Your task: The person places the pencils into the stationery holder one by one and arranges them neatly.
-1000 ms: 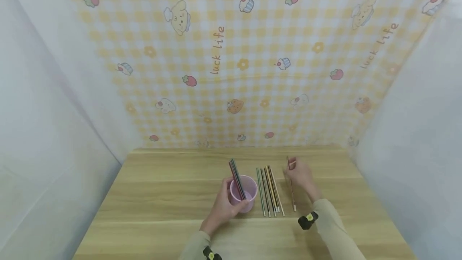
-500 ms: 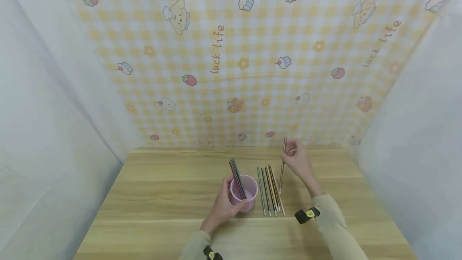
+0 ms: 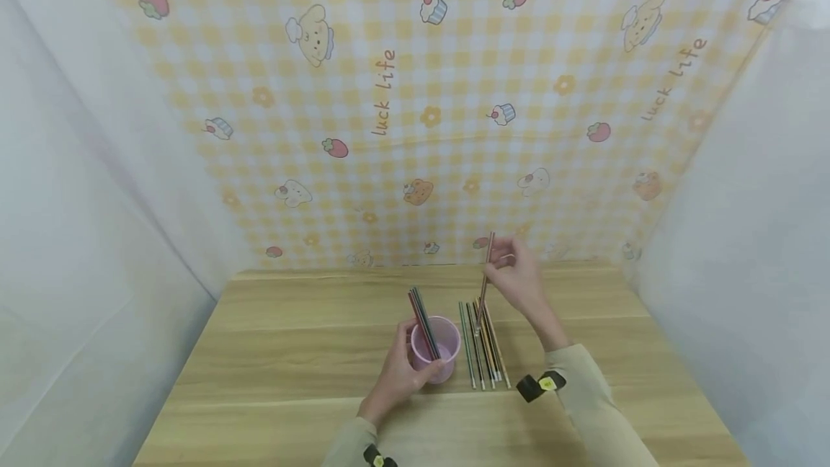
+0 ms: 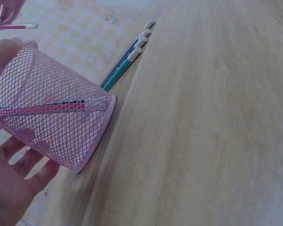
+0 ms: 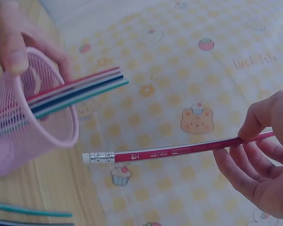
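A pink mesh pencil cup (image 3: pixel 436 373) stands on the table, and my left hand (image 3: pixel 397 375) grips its left side, thumb at the front. Several pencils (image 5: pixel 85 94), red, dark blue and green among them, lean inside the cup with their ends above the rim. My right hand (image 3: pixel 515 276) pinches a red pencil (image 5: pixel 174 151) between thumb and fingers. That pencil is raised over the table, its white eraser end pointing down and toward the cup. Below it, several more pencils (image 3: pixel 496 352) lie side by side on the table, right of the cup, erasers toward the front.
The wooden table (image 3: pixel 292 352) runs back to a yellow checked wall covering (image 3: pixel 421 157) with cartoon prints. Pale walls (image 3: pixel 733 251) close in both sides. Each sleeve carries a black wrist strap (image 3: pixel 541 385).
My right hand has lifted the red pencil from the table's right side and carried it up and left, toward the cup. The left hand and cup have stayed in place.
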`<state>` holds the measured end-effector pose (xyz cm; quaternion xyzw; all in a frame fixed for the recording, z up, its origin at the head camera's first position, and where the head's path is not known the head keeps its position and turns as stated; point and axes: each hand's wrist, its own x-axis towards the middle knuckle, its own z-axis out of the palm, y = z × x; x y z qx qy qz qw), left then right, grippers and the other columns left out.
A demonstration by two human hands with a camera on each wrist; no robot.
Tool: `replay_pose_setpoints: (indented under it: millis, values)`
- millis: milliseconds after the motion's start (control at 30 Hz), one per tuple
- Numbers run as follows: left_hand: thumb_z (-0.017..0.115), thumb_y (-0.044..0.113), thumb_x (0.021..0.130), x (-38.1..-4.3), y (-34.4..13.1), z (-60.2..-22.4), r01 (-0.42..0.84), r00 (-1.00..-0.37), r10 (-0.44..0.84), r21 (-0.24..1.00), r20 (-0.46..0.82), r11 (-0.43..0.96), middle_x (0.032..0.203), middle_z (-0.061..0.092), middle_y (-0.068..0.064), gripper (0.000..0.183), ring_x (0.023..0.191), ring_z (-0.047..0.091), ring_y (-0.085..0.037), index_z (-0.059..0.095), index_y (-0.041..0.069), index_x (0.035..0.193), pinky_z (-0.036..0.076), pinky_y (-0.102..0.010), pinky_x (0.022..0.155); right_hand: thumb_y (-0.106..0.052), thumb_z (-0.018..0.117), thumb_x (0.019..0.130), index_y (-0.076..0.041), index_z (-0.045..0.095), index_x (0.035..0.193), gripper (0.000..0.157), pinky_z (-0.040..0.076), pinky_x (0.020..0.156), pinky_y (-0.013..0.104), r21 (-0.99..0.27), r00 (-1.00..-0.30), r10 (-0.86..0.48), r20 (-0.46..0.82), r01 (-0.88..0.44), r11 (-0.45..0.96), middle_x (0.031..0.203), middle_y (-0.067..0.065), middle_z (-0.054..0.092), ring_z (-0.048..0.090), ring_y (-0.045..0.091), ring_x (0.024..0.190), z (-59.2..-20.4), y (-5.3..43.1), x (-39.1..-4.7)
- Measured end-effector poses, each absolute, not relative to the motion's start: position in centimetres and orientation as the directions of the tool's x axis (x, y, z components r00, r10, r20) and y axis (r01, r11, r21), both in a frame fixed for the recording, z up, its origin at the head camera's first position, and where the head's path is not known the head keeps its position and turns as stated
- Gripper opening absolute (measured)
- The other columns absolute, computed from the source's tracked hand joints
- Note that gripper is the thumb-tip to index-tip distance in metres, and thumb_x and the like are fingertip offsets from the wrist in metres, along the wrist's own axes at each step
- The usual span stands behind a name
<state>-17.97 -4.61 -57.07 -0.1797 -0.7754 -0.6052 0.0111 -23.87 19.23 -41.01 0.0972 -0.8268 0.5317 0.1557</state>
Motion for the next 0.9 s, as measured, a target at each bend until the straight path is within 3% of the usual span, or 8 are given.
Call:
replay_pose_setpoints:
  millis: [267,533,767,900]
  values:
    - [0.085,0.027,0.080,-18.1,-4.5,-57.1,0.277,-0.937,0.272,0.941,0.220,0.194,0.137,0.053,-0.015,0.083,0.124,0.057,-0.034,0.036,0.015,0.147,0.055,-0.049,0.101,0.014,0.064,0.080,0.009,0.055,0.121,0.042,0.058,0.069,0.020,-0.864,-0.921,-0.003,0.389,-0.366,0.347,0.104,0.025,0.063,0.063,0.025,0.086,-41.2,16.7,-23.7]
    - [0.086,0.024,0.079,-18.0,-4.6,-57.1,0.279,-0.939,0.264,0.938,0.221,0.204,0.138,0.054,-0.013,0.087,0.125,0.057,-0.033,0.035,0.019,0.149,0.054,-0.050,0.101,0.011,0.066,0.078,0.003,0.059,0.117,0.041,0.059,0.069,0.022,-0.842,-0.907,-0.054,0.417,-0.408,0.354,0.097,0.019,0.064,0.065,0.025,0.081,-42.9,15.3,-23.9]
    - [0.085,0.013,0.079,-18.2,-4.3,-57.4,0.294,-0.938,0.251,0.932,0.239,0.210,0.137,0.053,-0.021,0.089,0.124,0.056,-0.040,0.034,0.007,0.151,0.053,-0.057,0.101,0.009,0.066,0.079,0.001,0.058,0.120,0.042,0.059,0.065,0.022,-0.857,-0.931,-0.063,0.360,-0.356,0.372,0.099,0.017,0.064,0.067,0.025,0.081,-44.7,14.6,-24.0]
    - [0.085,0.013,0.078,-18.3,-4.3,-57.6,0.288,-0.940,0.248,0.936,0.236,0.202,0.136,0.054,-0.019,0.087,0.123,0.057,-0.038,0.035,0.009,0.150,0.054,-0.053,0.100,0.009,0.066,0.077,-0.001,0.059,0.116,0.040,0.060,0.063,0.024,-0.871,-0.940,-0.060,0.335,-0.334,0.361,0.095,0.018,0.066,0.067,0.025,0.078,-45.6,14.2,-24.1]
